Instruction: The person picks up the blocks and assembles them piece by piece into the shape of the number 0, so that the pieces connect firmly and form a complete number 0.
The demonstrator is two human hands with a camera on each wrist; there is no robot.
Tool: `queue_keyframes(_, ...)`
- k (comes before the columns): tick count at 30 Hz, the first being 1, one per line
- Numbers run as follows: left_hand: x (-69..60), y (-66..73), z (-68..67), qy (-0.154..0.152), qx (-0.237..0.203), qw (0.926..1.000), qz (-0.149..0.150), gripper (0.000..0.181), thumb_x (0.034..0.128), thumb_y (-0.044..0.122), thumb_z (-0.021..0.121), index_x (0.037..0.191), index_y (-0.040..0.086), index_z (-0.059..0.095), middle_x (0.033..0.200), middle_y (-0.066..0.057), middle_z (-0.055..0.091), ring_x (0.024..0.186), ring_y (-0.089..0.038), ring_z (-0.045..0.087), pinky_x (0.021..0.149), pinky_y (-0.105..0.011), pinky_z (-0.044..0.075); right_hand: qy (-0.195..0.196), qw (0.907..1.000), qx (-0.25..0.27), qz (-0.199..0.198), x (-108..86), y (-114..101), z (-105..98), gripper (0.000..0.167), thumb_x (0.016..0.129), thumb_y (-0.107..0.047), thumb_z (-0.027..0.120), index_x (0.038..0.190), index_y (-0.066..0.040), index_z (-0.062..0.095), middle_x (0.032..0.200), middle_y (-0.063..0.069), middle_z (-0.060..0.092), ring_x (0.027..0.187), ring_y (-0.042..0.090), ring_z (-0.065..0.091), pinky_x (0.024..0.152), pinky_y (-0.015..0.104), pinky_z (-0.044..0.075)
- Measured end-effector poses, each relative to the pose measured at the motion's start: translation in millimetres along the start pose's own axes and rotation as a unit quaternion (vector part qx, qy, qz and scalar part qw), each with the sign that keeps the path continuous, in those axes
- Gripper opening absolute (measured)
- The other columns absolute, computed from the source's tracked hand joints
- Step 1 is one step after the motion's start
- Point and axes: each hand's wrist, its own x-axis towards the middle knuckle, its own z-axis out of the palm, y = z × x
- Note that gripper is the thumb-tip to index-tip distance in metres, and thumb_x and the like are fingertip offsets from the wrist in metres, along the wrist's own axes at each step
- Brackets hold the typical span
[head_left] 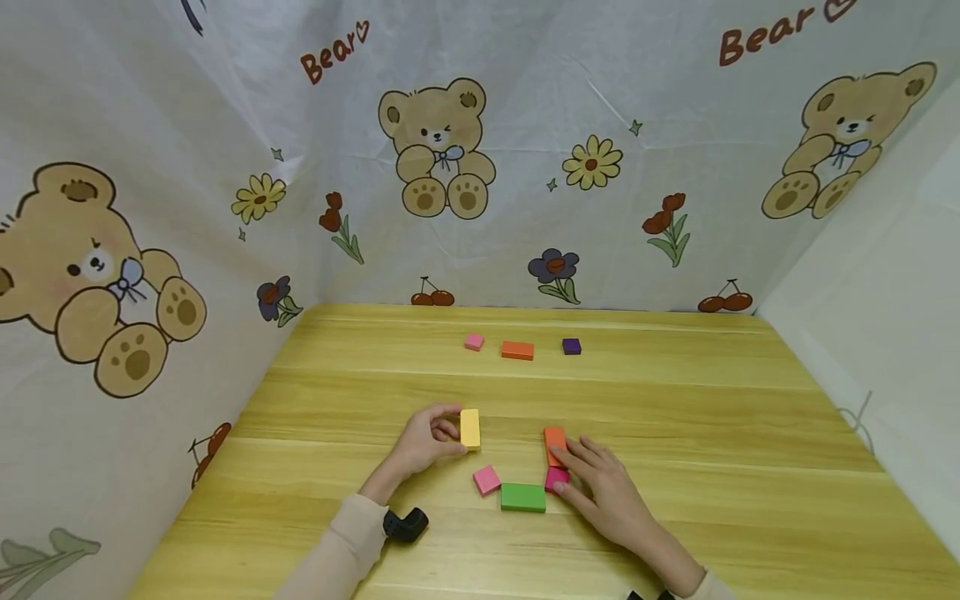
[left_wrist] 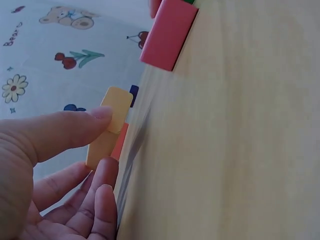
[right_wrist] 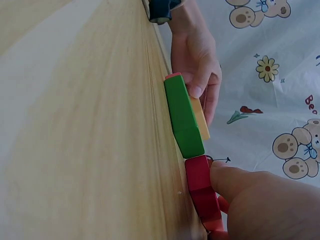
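Note:
My left hand (head_left: 426, 442) pinches a yellow block (head_left: 469, 429) between thumb and fingers; the left wrist view shows the thumb on one face of the yellow block (left_wrist: 117, 107). A pink block (head_left: 487, 480) lies turned at an angle nearby, its corner close to a green block (head_left: 523, 497). At the green block's right end sits a magenta block (head_left: 557, 479), with an orange block (head_left: 554, 446) lined up behind it. My right hand (head_left: 611, 496) rests against these two, thumb at the magenta block (right_wrist: 200, 180) and a fingertip on the orange one. Its other fingers are partly hidden in the right wrist view.
Farther back on the wooden table (head_left: 675, 400) lie a small pink block (head_left: 474, 342), an orange block (head_left: 517, 350) and a dark purple block (head_left: 572, 347). A bear-print cloth (head_left: 510, 167) hangs behind and at the left. A pale cord (head_left: 858, 421) is at the right edge.

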Motion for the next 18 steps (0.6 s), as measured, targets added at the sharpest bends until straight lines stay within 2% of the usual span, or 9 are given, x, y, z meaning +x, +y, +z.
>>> queue_keyframes(7, -2.9, -1.1, 10.0, -0.019, 0.027, 0.9987, 0.040, 0.062, 0.0762, 0.000, 0.081, 0.133, -0.006, 0.054, 0.104, -0.018, 0.061, 0.087, -0.020, 0.057, 0.072, -0.020, 0.048, 0.006, 0.9999, -0.002, -0.008, 0.6, -0.4, 0.1, 0.053, 0.090, -0.034, 0.070, 0.137, -0.014, 0.058, 0.142, 0.017, 0.054, 0.135, 0.043, 0.043, 0.107, 0.064, 0.031)
queue_keyframes(15, -3.9, -5.0, 14.2, -0.015, 0.085, 0.9904, 0.108, 0.056, 0.0750, 0.005, 0.082, 0.125, -0.004, 0.060, 0.093, -0.007, 0.062, 0.082, -0.010, 0.056, 0.073, -0.021, 0.049, 0.006, 0.9999, -0.003, -0.010, 0.6, -1.3, -0.3, 0.053, 0.090, -0.033, 0.070, 0.138, -0.014, 0.058, 0.142, 0.016, 0.054, 0.134, 0.044, 0.043, 0.107, 0.064, 0.032)
queue_keyframes(18, -3.3, -5.7, 14.8, -0.018, 0.088, 0.9910, 0.099, 0.057, 0.0739, 0.006, 0.083, 0.126, -0.002, 0.061, 0.092, -0.004, 0.063, 0.083, -0.009, 0.056, 0.074, -0.022, 0.048, 0.007, 0.9999, 0.000, -0.010, 0.3, -1.7, -0.4, 0.053, 0.090, -0.034, 0.070, 0.137, -0.014, 0.058, 0.141, 0.016, 0.054, 0.134, 0.044, 0.043, 0.107, 0.064, 0.032)
